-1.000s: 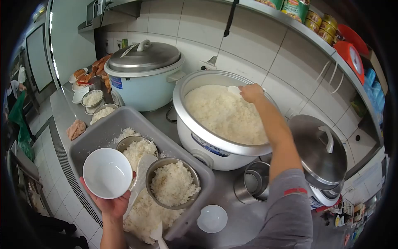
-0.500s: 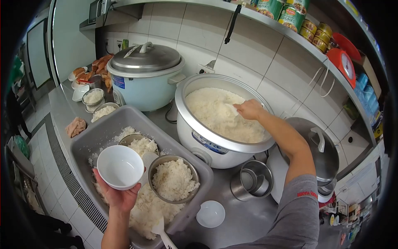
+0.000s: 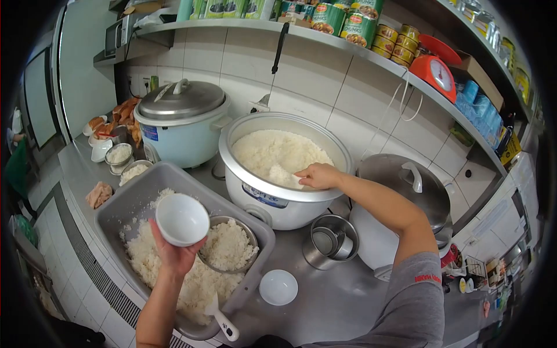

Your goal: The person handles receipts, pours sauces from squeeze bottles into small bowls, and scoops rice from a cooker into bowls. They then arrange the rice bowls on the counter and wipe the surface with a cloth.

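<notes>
My left hand [image 3: 176,255] holds a white bowl [image 3: 182,219] tilted toward me, with nothing in it, above the grey tub [image 3: 264,246]. The fingers of my right hand [image 3: 322,176] are closed on a white rice paddle [image 3: 296,181], mostly hidden by my hand and the rice heaped on it. That paddle is inside the near rim of the open rice cooker [image 3: 278,211], which is full of cooked rice [image 3: 272,148]. Under the left hand, loose rice and a metal bowl of rice [image 3: 230,246] sit in the tub. A second rice paddle [image 3: 223,322] leans on the tub's edge.
A lidded rice cooker [image 3: 180,139] stands at the back left. Right of the open one are nested metal pots [image 3: 329,240] and a large lid [image 3: 406,191]. A small white bowl [image 3: 278,287] is on the steel counter [image 3: 325,313]. Cans and a red scale [image 3: 435,75] line the shelf.
My right hand has drawn the paddle from the middle of the cooker to its near rim, now with a mound of rice on it. The view has shifted; the left hand still holds the bowl.
</notes>
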Tool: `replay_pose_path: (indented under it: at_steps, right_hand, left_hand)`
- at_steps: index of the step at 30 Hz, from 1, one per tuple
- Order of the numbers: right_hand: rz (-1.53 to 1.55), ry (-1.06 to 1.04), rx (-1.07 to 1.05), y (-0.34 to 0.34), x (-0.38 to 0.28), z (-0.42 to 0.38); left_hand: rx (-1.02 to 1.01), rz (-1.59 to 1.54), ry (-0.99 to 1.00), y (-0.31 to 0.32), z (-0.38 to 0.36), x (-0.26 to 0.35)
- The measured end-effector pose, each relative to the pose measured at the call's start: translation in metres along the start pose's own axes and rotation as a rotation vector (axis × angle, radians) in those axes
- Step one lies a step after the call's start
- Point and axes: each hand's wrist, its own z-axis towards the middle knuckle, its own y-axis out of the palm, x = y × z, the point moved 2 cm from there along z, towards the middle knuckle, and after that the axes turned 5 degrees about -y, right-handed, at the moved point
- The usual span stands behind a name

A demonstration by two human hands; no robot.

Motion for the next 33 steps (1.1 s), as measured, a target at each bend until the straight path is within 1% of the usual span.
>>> replay_pose_path:
  at_steps: [1, 2, 4, 5, 6, 7, 8, 10, 12, 13, 14, 16, 17, 19, 20, 21, 23, 24, 26, 27, 28, 31, 33]
  right_hand:
    - [0.095, -0.092, 0.079, 0.004, 0.01, 0.004]
    - [0.09, -0.099, 0.093, -0.001, 0.012, 0.005]
    - [0.568, 0.163, -0.169, 0.0, 0.017, 0.006]
    - [0.57, 0.157, -0.168, -0.003, 0.016, 0.006]
    - [0.683, 0.21, -0.142, -0.006, 0.014, 0.003]
    - [0.795, 0.264, -0.112, -0.009, 0.015, 0.002]
    - [0.795, 0.262, -0.109, -0.014, 0.019, 0.004]
    - [0.686, 0.268, 0.039, -0.03, 0.033, 0.006]
    - [0.656, 0.273, 0.095, -0.056, 0.05, 0.007]
    - [0.631, 0.276, 0.139, -0.067, 0.055, 0.007]
    - [0.631, 0.281, 0.141, -0.081, 0.052, 0.007]
    - [0.533, 0.333, 0.232, -0.104, 0.042, 0.007]
    - [0.532, 0.339, 0.228, -0.106, 0.036, 0.009]
    - [0.348, 0.337, 0.368, -0.109, 0.026, 0.017]
    - [0.15, 0.292, 0.435, -0.11, 0.022, 0.019]
    - [0.156, 0.294, 0.429, -0.112, 0.023, 0.019]
    - [0.272, 0.435, 0.484, -0.127, 0.027, 0.021]
    - [0.283, 0.432, 0.476, -0.12, 0.044, 0.029]
    - [-0.246, 0.429, 0.561, -0.091, 0.091, 0.042]
    - [-0.399, 0.482, 0.347, -0.073, 0.11, 0.051]
    - [-0.551, 0.518, 0.131, -0.055, 0.127, 0.062]
    - [-0.566, 0.491, 0.164, -0.019, 0.157, 0.092]
    - [-0.635, 0.477, 0.09, -0.006, 0.161, 0.11]
  left_hand:
    - [-0.004, 0.063, -0.043, 0.012, 0.011, -0.002]
    - [-0.003, 0.128, -0.083, 0.025, 0.024, -0.003]
    - [-0.052, 0.174, -0.101, 0.053, 0.053, -0.007]
    - [-0.063, 0.178, -0.066, 0.071, 0.067, -0.01]
    - [-0.136, 0.177, -0.046, 0.08, 0.087, -0.015]
    - [-0.142, 0.148, -0.028, 0.093, 0.102, -0.021]
    - [-0.185, 0.155, -0.024, 0.098, 0.121, -0.027]
    - [-0.158, 0.181, -0.036, 0.108, 0.149, -0.041]
    - [-0.139, 0.203, -0.043, 0.117, 0.176, -0.057]
    - [-0.089, 0.235, -0.097, 0.116, 0.19, -0.068]
    - [-0.039, 0.266, -0.15, 0.118, 0.199, -0.079]
    - [-0.022, 0.237, -0.189, 0.125, 0.21, -0.105]
    - [-0.005, 0.208, -0.223, 0.13, 0.211, -0.116]
    - [-0.016, 0.167, -0.236, 0.141, 0.217, -0.131]
    - [-0.026, 0.13, -0.24, 0.144, 0.221, -0.134]
    - [-0.018, 0.131, -0.246, 0.144, 0.225, -0.133]
    - [0.022, 0.159, -0.266, 0.144, 0.23, -0.126]
    - [0.035, 0.163, -0.266, 0.143, 0.233, -0.12]
    - [-0.061, 0.174, -0.268, 0.141, 0.236, -0.11]
    - [-0.05, 0.176, -0.265, 0.144, 0.233, -0.105]
    - [-0.081, 0.205, -0.244, 0.149, 0.228, -0.098]
    - [-0.111, 0.23, -0.189, 0.155, 0.214, -0.075]
    - [-0.117, 0.242, -0.165, 0.154, 0.207, -0.063]
